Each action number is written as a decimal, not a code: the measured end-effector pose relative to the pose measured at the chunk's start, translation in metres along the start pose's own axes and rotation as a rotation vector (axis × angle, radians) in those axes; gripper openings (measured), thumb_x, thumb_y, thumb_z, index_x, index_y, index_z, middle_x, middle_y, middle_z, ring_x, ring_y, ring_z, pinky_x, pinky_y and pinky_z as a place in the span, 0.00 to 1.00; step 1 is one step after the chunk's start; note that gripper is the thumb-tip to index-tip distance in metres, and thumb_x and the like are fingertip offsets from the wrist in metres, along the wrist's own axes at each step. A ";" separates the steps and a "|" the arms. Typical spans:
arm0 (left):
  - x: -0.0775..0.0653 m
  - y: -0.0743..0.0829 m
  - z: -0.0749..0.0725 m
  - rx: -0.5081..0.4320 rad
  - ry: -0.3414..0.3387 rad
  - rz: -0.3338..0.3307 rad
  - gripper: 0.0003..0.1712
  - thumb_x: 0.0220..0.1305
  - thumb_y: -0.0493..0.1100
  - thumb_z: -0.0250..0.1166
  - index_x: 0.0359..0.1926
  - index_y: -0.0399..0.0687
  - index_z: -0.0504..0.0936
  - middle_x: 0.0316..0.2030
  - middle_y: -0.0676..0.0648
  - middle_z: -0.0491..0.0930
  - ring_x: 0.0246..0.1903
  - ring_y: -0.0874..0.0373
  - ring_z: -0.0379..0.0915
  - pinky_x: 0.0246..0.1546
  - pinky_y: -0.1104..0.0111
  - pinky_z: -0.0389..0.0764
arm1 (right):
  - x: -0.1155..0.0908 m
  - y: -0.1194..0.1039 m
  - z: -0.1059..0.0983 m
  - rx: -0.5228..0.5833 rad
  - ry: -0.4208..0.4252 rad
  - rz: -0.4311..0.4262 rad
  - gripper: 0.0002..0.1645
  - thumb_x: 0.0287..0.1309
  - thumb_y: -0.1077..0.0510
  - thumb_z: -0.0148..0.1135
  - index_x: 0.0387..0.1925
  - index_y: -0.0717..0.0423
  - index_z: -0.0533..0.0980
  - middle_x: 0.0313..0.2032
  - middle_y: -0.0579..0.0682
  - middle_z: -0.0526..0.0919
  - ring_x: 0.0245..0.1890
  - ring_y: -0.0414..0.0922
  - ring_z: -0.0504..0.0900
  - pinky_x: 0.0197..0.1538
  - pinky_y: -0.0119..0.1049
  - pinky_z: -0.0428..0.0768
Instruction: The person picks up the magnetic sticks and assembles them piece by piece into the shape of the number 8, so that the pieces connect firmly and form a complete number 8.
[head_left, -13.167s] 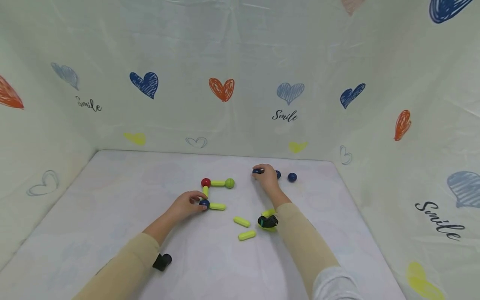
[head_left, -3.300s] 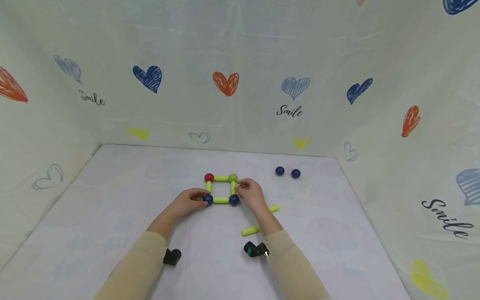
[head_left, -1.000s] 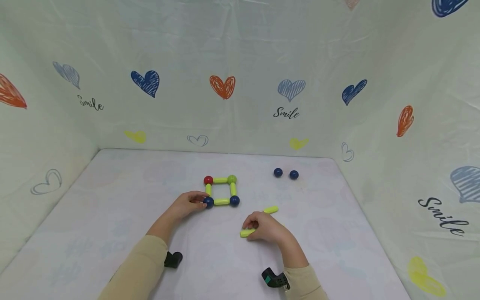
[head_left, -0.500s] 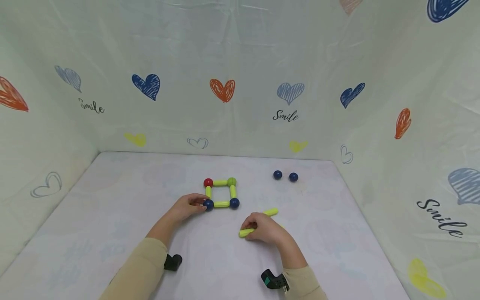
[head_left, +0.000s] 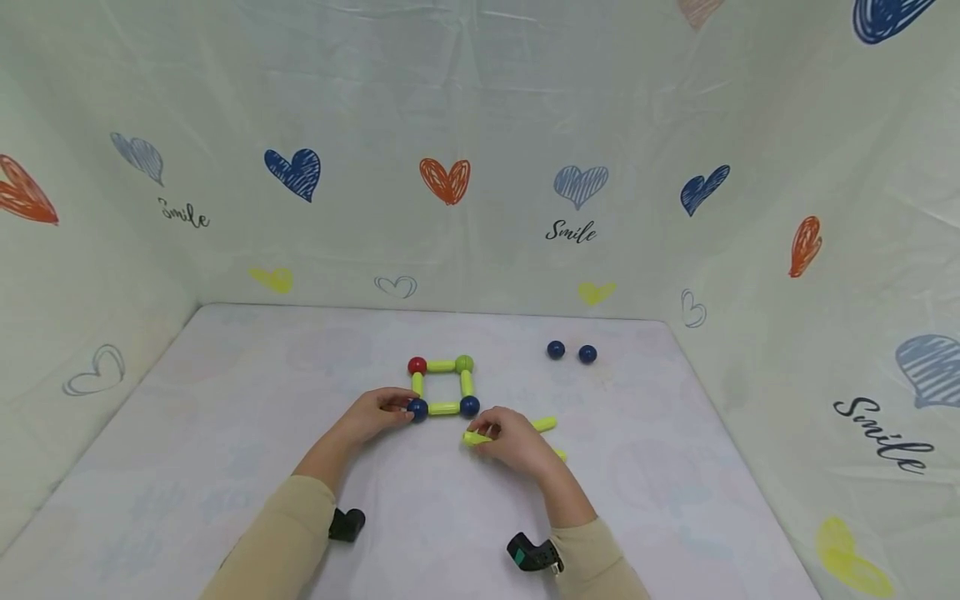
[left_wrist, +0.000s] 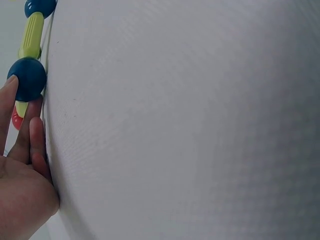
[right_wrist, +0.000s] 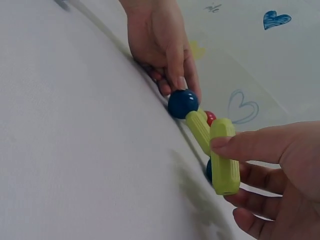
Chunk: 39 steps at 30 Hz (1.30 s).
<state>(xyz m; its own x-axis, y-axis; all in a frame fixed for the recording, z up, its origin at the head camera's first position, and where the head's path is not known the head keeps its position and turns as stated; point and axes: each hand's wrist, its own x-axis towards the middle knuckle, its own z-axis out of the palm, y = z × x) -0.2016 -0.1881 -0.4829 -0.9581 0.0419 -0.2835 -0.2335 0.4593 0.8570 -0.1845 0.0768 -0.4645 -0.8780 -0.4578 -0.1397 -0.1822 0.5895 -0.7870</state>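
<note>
A flat square of lime-yellow magnetic rods [head_left: 444, 408] and balls lies on the table. Its corners are a red ball [head_left: 417, 365], a green ball [head_left: 464, 363], a near-right blue ball [head_left: 469, 406] and a near-left blue ball [head_left: 417, 408]. My left hand [head_left: 372, 414] pinches that near-left ball, thumb on its side in the left wrist view. Just in front of the near-right corner, my right hand [head_left: 513, 440] holds a loose lime-yellow rod [right_wrist: 225, 167] between thumb and fingers. In the right wrist view this rod partly covers the square behind it.
Another loose rod [head_left: 545, 423] lies beyond my right hand, and one more rod [head_left: 561, 454] shows only its end past that hand. Two spare blue balls [head_left: 556, 349] sit toward the back right. A printed sheet [head_left: 510, 250] rises behind the table [head_left: 262, 358].
Earlier the square was an open shape; a second blue ball and another rod then closed it. Since then my right hand has picked up a rod and moved toward the square. My left hand stays put.
</note>
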 end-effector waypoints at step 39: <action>0.000 -0.001 -0.002 0.011 -0.011 0.024 0.20 0.63 0.39 0.67 0.57 0.44 0.81 0.51 0.43 0.79 0.48 0.49 0.69 0.51 0.56 0.72 | 0.029 -0.030 0.063 0.343 0.188 0.099 0.17 0.54 0.64 0.70 0.46 0.63 0.79 0.31 0.48 0.77 0.28 0.41 0.78 0.31 0.34 0.80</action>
<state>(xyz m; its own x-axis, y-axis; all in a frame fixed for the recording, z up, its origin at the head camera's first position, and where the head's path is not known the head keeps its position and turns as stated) -0.2016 -0.1904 -0.4824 -0.9614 0.0630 -0.2679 -0.2087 0.4679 0.8588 -0.1770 0.0044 -0.4829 -0.9553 -0.2616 -0.1375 0.0377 0.3536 -0.9346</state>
